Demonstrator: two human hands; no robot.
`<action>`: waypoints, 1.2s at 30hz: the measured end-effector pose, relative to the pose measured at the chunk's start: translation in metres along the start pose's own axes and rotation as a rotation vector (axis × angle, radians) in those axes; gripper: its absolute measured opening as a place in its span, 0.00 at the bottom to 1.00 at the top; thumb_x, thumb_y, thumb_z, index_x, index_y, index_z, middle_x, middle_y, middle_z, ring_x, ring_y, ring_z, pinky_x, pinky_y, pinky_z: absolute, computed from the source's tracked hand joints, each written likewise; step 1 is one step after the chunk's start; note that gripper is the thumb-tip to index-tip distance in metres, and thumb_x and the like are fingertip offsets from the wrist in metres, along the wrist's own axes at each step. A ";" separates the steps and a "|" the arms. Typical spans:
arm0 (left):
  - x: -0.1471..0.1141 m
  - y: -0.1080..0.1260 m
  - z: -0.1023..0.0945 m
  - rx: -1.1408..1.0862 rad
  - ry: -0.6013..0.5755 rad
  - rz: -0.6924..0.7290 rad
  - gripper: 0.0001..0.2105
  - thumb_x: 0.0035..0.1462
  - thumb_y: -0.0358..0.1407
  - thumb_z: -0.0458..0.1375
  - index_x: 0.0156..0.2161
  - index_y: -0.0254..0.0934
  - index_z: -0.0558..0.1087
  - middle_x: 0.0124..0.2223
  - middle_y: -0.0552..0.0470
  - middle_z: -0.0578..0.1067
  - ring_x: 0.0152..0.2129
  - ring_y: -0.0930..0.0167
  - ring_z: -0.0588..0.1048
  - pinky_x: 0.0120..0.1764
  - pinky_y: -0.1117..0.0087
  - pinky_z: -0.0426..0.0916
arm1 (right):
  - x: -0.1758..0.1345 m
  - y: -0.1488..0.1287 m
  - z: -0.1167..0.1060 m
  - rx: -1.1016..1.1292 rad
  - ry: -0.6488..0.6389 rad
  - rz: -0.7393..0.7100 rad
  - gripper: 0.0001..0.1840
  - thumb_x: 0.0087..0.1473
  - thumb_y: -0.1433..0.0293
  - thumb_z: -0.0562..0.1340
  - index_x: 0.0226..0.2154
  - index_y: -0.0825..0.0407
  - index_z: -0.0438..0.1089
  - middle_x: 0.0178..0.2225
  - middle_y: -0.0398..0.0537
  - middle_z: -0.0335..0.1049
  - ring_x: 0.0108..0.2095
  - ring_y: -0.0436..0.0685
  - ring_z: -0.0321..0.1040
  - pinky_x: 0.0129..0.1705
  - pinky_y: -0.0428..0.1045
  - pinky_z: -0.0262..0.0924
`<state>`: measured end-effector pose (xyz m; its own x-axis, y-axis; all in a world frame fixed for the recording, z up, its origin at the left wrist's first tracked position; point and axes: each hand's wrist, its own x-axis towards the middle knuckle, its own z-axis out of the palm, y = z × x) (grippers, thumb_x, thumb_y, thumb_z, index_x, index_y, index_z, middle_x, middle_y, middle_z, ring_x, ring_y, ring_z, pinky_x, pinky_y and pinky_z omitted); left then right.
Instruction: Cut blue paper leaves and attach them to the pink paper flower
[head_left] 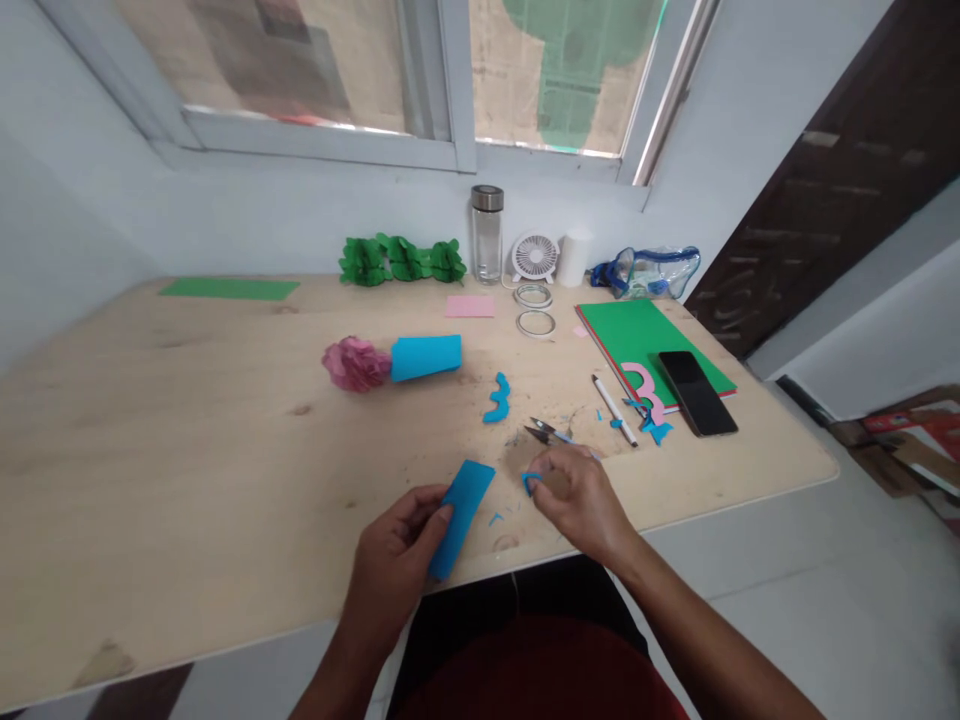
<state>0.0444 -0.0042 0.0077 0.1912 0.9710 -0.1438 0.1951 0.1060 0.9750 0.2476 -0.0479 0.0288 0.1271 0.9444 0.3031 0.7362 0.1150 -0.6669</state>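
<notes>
Near the table's front edge my left hand [397, 550] grips a folded strip of blue paper [466, 505], thumb on top. To its right my right hand [581, 495] pinches a small blue paper scrap [530, 482] between thumb and fingertips. Just beyond that hand lie scissors [544, 432] with their pointed blades showing; the handles are partly hidden behind the hand. A wavy blue paper cut-out [497, 400] rests farther back. Tiny blue snippets [496, 520] are scattered on the wood between my hands.
Behind stand a pink paper flower [356, 364], a blue paper piece [426, 357], green paper shapes [405, 260], a glass bottle [487, 238], a small fan [535, 257] and tape rolls [535, 323]. At right are a pen [615, 410], green paper [652, 335] and a phone [697, 393].
</notes>
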 end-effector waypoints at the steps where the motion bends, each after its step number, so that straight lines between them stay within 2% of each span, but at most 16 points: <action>1: 0.002 0.000 0.000 0.041 0.010 0.039 0.14 0.46 0.43 0.61 0.37 0.37 0.76 0.30 0.51 0.79 0.28 0.67 0.76 0.31 0.70 0.70 | -0.004 -0.002 0.003 0.026 0.006 0.021 0.04 0.48 0.74 0.59 0.26 0.49 0.68 0.27 0.43 0.74 0.32 0.56 0.69 0.38 0.51 0.59; 5: 0.009 0.005 0.004 0.202 0.039 0.141 0.19 0.49 0.42 0.58 0.47 0.36 0.72 0.25 0.54 0.77 0.21 0.71 0.72 0.27 0.72 0.68 | -0.010 -0.005 0.012 0.095 0.048 0.081 0.04 0.49 0.73 0.60 0.25 0.49 0.69 0.27 0.43 0.74 0.32 0.56 0.70 0.40 0.52 0.61; 8: 0.008 0.009 0.010 0.148 0.001 0.150 0.22 0.50 0.41 0.58 0.51 0.35 0.68 0.26 0.54 0.77 0.20 0.73 0.71 0.25 0.74 0.66 | -0.012 -0.007 0.017 0.188 0.068 0.124 0.03 0.50 0.72 0.61 0.27 0.50 0.70 0.28 0.44 0.74 0.33 0.56 0.70 0.40 0.51 0.62; 12: 0.001 0.011 0.015 0.027 -0.091 0.082 0.23 0.51 0.39 0.58 0.53 0.34 0.67 0.32 0.50 0.79 0.25 0.71 0.74 0.28 0.73 0.68 | -0.012 -0.009 0.016 0.361 0.052 0.175 0.04 0.51 0.69 0.61 0.28 0.50 0.72 0.29 0.45 0.74 0.32 0.55 0.70 0.38 0.50 0.64; 16: -0.006 0.012 0.016 -0.036 -0.172 0.016 0.19 0.50 0.38 0.58 0.47 0.34 0.73 0.36 0.46 0.80 0.33 0.65 0.77 0.35 0.68 0.71 | -0.012 -0.007 0.012 0.415 0.026 0.194 0.06 0.51 0.67 0.61 0.27 0.50 0.72 0.28 0.45 0.74 0.32 0.56 0.70 0.36 0.50 0.64; 20: -0.011 0.015 0.017 -0.077 -0.226 0.004 0.16 0.50 0.36 0.58 0.45 0.34 0.75 0.41 0.45 0.80 0.39 0.63 0.77 0.40 0.64 0.72 | -0.011 -0.007 0.009 0.375 0.002 0.149 0.06 0.52 0.67 0.61 0.27 0.50 0.72 0.28 0.44 0.73 0.32 0.55 0.69 0.37 0.51 0.63; 24: -0.013 0.018 0.017 -0.078 -0.233 0.017 0.14 0.50 0.35 0.58 0.43 0.35 0.76 0.41 0.46 0.80 0.39 0.63 0.77 0.43 0.63 0.71 | -0.012 -0.007 0.007 0.272 0.014 0.068 0.04 0.52 0.69 0.61 0.28 0.49 0.72 0.39 0.47 0.72 0.42 0.57 0.67 0.47 0.55 0.60; 26: -0.014 0.019 0.017 -0.094 -0.258 0.019 0.14 0.50 0.35 0.58 0.44 0.35 0.76 0.41 0.46 0.80 0.40 0.63 0.77 0.44 0.62 0.71 | -0.012 -0.008 0.007 0.271 -0.008 0.052 0.03 0.52 0.70 0.61 0.29 0.49 0.71 0.42 0.48 0.71 0.44 0.58 0.67 0.49 0.56 0.58; 31: -0.016 0.025 0.018 -0.159 -0.305 -0.023 0.15 0.50 0.37 0.59 0.43 0.35 0.76 0.40 0.47 0.80 0.39 0.63 0.77 0.43 0.63 0.70 | -0.013 -0.012 0.008 0.195 -0.014 0.022 0.03 0.53 0.70 0.60 0.28 0.50 0.69 0.31 0.45 0.73 0.35 0.57 0.68 0.43 0.55 0.58; 36: -0.014 0.029 0.019 -0.199 -0.349 -0.060 0.11 0.49 0.38 0.61 0.37 0.35 0.76 0.35 0.48 0.79 0.33 0.66 0.76 0.39 0.66 0.70 | -0.015 -0.021 0.006 0.027 0.015 -0.085 0.04 0.52 0.73 0.61 0.27 0.50 0.68 0.28 0.44 0.72 0.35 0.57 0.67 0.44 0.56 0.54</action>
<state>0.0659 -0.0190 0.0347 0.5070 0.8342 -0.2170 0.0322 0.2332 0.9719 0.2260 -0.0623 0.0342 0.0750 0.9261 0.3698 0.7269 0.2031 -0.6560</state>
